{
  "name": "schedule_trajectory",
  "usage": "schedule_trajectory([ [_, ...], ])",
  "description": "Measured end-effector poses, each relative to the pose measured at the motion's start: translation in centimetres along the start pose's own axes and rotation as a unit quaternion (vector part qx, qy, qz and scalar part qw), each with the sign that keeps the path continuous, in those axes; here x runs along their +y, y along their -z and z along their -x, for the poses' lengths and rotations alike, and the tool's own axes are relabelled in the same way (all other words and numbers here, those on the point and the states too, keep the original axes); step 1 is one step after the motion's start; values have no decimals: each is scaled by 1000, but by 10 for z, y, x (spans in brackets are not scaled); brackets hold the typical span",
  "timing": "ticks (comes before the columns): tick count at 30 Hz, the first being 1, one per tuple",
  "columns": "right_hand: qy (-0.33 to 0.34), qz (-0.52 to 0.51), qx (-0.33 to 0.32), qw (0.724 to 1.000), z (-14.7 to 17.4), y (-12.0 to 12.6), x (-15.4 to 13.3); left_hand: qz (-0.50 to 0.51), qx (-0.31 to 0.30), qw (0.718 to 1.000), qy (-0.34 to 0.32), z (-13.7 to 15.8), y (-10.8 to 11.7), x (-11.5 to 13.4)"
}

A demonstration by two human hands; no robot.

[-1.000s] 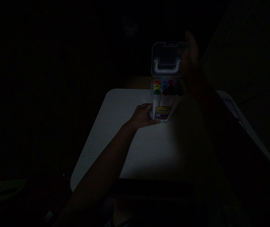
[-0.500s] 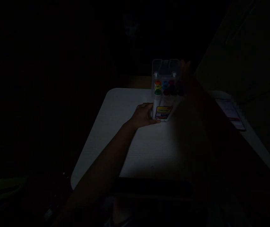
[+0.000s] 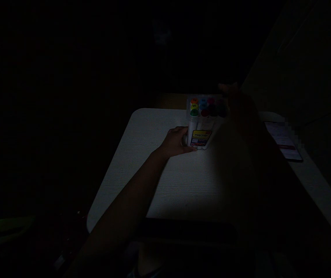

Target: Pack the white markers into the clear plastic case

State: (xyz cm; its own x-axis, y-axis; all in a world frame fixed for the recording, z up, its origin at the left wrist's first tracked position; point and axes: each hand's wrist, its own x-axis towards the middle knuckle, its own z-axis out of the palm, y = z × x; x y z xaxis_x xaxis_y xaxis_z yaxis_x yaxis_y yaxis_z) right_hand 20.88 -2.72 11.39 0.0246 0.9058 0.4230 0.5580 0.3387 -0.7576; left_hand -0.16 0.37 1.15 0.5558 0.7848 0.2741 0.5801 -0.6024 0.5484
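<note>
A clear plastic marker case (image 3: 201,127) stands upright on the white table, with a yellow and dark label on its front. Several markers (image 3: 194,112) fill it, their caps orange, yellow, green, blue, pink, red and dark. My left hand (image 3: 174,142) is wrapped round the case's lower left side, thumb across the front bottom edge. Just beyond the case's upper right corner is my right hand (image 3: 231,92), deep in shadow. Its fingers are too dark to make out, and I cannot tell whether it touches the case. The case's lid does not show above the caps.
The white table (image 3: 142,135) has rounded corners, and my right arm's shadow darkens its right half. A phone (image 3: 285,142) with a lit screen lies near the right edge. A green thing (image 3: 5,231) shows at the lower left. The surroundings are nearly black.
The clear lid that stood up above the case has dropped out of sight. My right hand has moved slightly down at the case's upper right. My left hand keeps its hold.
</note>
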Motion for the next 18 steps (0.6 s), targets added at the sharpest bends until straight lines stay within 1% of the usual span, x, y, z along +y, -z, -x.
schedule_trajectory([
  [3, 121, 8, 35, 992, 14, -3, -12, 5, -2, 1000, -6, 0, 0, 0],
  [5, 181, 31, 27, 983, 18, -8, -17, 5, -2, 1000, -7, 0, 0, 0],
  [8, 212, 92, 6, 973, 20, -14, -20, 7, 5, 1000, -12, 0, 0, 1],
  [13, 259, 134, 27, 956, 19, -16, -20, 4, 8, 1000, -15, 0, 0, 1],
  [15, 264, 141, 26, 954, 19, -16, -21, 8, 6, 1000, -15, 0, 0, 1],
  [18, 251, 147, 25, 956, 19, -16, -21, 30, 6, 999, -17, 1, 1, 2],
])
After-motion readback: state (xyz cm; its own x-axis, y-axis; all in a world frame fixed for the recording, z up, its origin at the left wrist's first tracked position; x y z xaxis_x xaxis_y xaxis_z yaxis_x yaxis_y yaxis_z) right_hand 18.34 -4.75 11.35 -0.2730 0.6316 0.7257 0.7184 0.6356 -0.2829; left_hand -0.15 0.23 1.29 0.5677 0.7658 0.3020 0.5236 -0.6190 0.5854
